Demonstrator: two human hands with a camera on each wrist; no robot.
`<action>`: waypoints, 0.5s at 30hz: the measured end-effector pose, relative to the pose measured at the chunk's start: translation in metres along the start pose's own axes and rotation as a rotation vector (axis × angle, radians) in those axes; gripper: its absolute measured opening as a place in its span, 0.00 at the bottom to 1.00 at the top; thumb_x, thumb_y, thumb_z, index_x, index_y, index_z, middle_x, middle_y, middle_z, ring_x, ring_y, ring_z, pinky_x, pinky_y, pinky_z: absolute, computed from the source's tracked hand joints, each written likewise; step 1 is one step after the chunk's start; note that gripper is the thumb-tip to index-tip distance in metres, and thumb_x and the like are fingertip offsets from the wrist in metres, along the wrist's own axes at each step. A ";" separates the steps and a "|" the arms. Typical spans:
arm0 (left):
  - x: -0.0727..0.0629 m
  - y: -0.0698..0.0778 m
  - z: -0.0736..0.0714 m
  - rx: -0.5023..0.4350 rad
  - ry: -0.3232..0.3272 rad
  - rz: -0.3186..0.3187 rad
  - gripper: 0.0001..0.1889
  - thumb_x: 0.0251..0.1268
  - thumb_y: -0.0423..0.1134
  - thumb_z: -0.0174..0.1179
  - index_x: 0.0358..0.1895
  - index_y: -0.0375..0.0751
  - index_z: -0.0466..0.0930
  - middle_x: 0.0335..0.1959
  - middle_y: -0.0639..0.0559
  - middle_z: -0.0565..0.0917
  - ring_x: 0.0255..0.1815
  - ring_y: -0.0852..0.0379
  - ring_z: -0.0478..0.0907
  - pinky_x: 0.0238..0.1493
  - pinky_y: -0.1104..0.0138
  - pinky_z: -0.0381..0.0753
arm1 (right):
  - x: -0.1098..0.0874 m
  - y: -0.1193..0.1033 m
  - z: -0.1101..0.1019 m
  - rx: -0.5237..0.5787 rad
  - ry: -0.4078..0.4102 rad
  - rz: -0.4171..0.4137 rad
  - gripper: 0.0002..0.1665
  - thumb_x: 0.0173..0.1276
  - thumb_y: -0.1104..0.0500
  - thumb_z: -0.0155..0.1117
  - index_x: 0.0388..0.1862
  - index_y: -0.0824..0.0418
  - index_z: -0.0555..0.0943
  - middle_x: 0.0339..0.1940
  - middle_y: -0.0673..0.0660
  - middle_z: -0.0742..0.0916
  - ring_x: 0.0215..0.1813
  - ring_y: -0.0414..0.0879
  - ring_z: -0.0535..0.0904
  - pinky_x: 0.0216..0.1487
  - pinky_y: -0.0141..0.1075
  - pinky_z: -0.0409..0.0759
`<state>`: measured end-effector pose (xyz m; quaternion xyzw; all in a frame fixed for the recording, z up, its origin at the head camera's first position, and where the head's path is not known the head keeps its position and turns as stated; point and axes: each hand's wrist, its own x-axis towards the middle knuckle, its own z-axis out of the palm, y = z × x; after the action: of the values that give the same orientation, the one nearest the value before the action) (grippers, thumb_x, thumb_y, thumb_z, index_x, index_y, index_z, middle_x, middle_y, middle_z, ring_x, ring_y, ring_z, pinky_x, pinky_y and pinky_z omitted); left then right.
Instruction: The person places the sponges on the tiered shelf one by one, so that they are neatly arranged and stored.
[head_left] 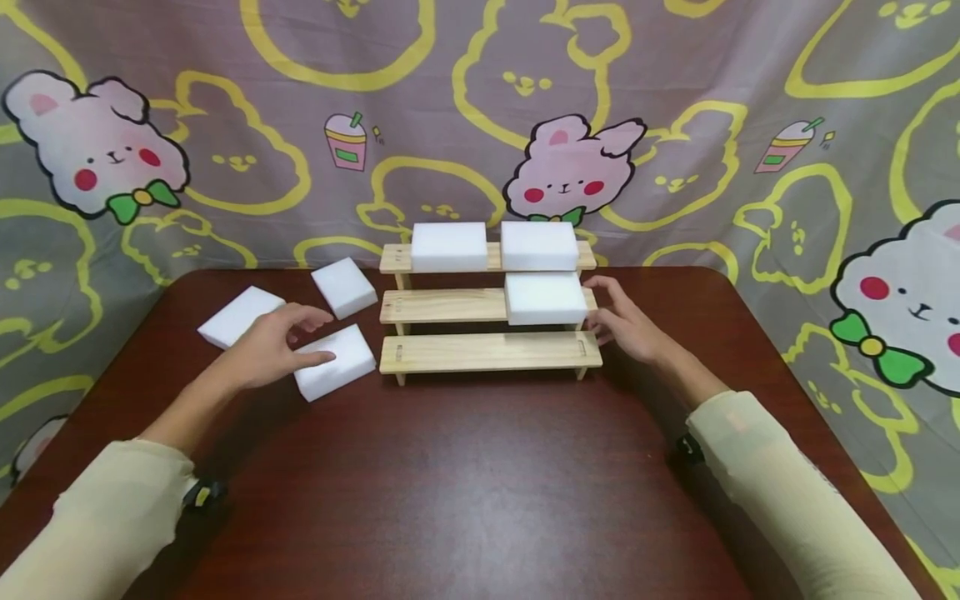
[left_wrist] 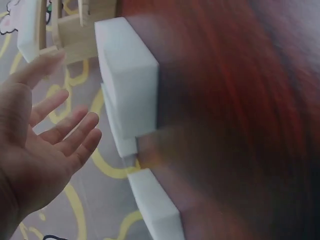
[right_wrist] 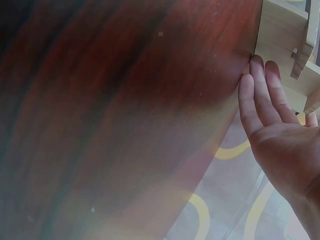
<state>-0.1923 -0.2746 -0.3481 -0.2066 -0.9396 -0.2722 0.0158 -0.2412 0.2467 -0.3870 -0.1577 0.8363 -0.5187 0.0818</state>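
My left hand [head_left: 266, 346] hovers with spread fingers over a white block [head_left: 345, 373] on the table, left of a three-tier wooden stand [head_left: 487, 354]. In the left wrist view its palm shows with nothing held, apart from the block [left_wrist: 135, 95]. At the stand's right end is my right hand [head_left: 633, 329]; its fingers lie nearly straight beside the side panel in the right wrist view, and whether all of them touch it is unclear. One white block [head_left: 546, 300] sits at the right of the middle tier. Two more, a left block [head_left: 450, 247] and a right block [head_left: 538, 244], occupy the top tier.
Two other white blocks lie on the table: one [head_left: 345, 287] close to the stand's left side, another [head_left: 232, 318] farther left, partly behind the left hand. The dark red-brown table [head_left: 480, 483] extends in front of the stand. A patterned curtain [head_left: 420, 108] hangs behind.
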 end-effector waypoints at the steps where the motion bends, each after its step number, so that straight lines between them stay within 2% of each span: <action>1: -0.002 -0.003 0.000 0.008 -0.015 -0.004 0.33 0.57 0.40 0.79 0.62 0.26 0.77 0.52 0.32 0.82 0.52 0.38 0.79 0.51 0.45 0.81 | 0.000 0.000 0.000 0.001 -0.002 0.000 0.28 0.79 0.63 0.44 0.75 0.62 0.54 0.39 0.72 0.80 0.39 0.49 0.79 0.41 0.44 0.83; 5: -0.008 -0.011 0.001 -0.004 -0.055 -0.020 0.39 0.55 0.42 0.79 0.66 0.25 0.73 0.53 0.31 0.81 0.54 0.36 0.78 0.53 0.44 0.80 | 0.000 0.000 0.001 -0.004 -0.004 0.001 0.27 0.79 0.63 0.44 0.74 0.61 0.55 0.39 0.71 0.80 0.38 0.49 0.79 0.41 0.44 0.82; 9: -0.012 -0.018 0.004 0.003 -0.073 0.002 0.40 0.52 0.44 0.81 0.65 0.24 0.74 0.52 0.32 0.82 0.53 0.36 0.79 0.54 0.43 0.79 | -0.001 0.000 0.001 -0.008 -0.004 -0.001 0.27 0.79 0.63 0.44 0.74 0.61 0.55 0.39 0.71 0.80 0.39 0.50 0.79 0.41 0.45 0.83; 12: -0.013 -0.021 0.006 0.022 -0.102 0.019 0.43 0.48 0.45 0.83 0.65 0.25 0.75 0.51 0.33 0.81 0.53 0.37 0.79 0.54 0.44 0.78 | -0.001 -0.001 0.000 -0.002 -0.005 -0.004 0.27 0.80 0.63 0.44 0.75 0.61 0.55 0.40 0.71 0.80 0.39 0.50 0.79 0.41 0.45 0.83; 15: -0.013 -0.019 0.006 0.057 -0.142 0.001 0.48 0.46 0.51 0.84 0.68 0.29 0.72 0.52 0.33 0.80 0.52 0.39 0.79 0.53 0.46 0.77 | 0.000 -0.001 0.000 0.002 -0.004 -0.005 0.27 0.80 0.63 0.43 0.75 0.61 0.54 0.39 0.71 0.80 0.39 0.49 0.79 0.41 0.44 0.83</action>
<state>-0.1872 -0.2913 -0.3653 -0.2256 -0.9457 -0.2298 -0.0449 -0.2410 0.2469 -0.3864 -0.1607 0.8351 -0.5195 0.0826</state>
